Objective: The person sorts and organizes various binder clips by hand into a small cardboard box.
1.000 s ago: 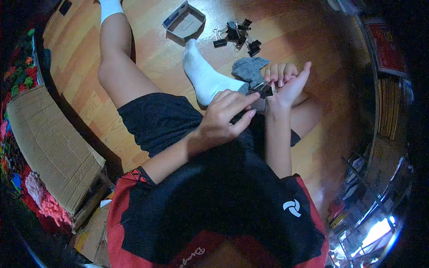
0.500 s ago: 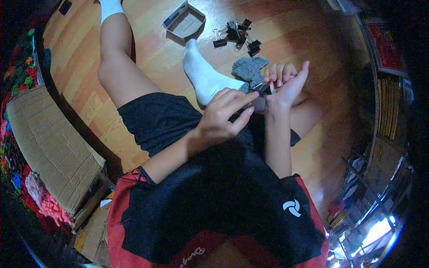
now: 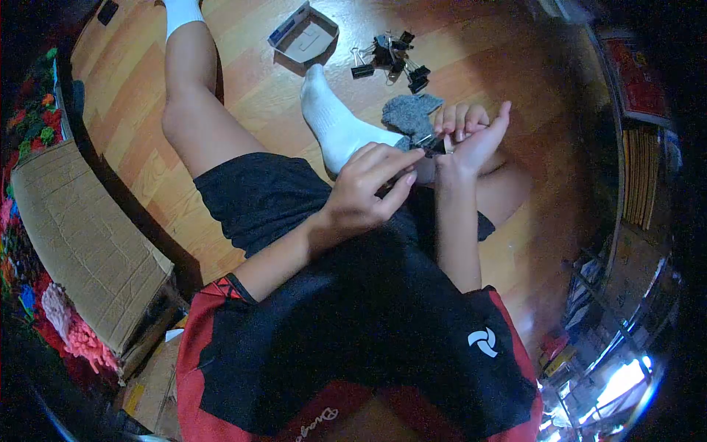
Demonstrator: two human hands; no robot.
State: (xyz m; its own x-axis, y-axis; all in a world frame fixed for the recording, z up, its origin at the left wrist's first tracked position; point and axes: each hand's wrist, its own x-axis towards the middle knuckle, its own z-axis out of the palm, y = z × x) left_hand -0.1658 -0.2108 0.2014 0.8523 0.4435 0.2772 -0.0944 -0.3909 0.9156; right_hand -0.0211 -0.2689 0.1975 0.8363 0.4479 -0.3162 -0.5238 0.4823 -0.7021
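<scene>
A: What had changed over the last second?

B: Only a little. The right hand (image 3: 370, 186) had brought its thumb slightly nearer its index finger, and less of the black binder clip's (image 3: 436, 148) dark face showed than before. The left hand (image 3: 475, 140) had hardly moved.

A: And what did that mean for the work?

B: The handling seemed to be a fine adjustment, the clip neither put down nor passed over. The loose pile of binder clips (image 3: 383, 53) and the open box (image 3: 311, 50) lay as they had on the wood floor (image 3: 250, 59).

A: Where was the clip, exactly?

B: Between the hands, at the heel of the left palm, in front of the grey cloth (image 3: 409, 114).

A: How did the hands stand?

B: The right was partly open, a gap left between thumb and index finger, the index fingertip at the clip. The left had its fingers curled inward and its thumb stretched out; whether it gripped the clip could not be told.

A: Which way did the clip point?

B: Its silver wire handle slanted up and to the right in the view. The body was too dark and covered for its long axis to be judged.
</scene>
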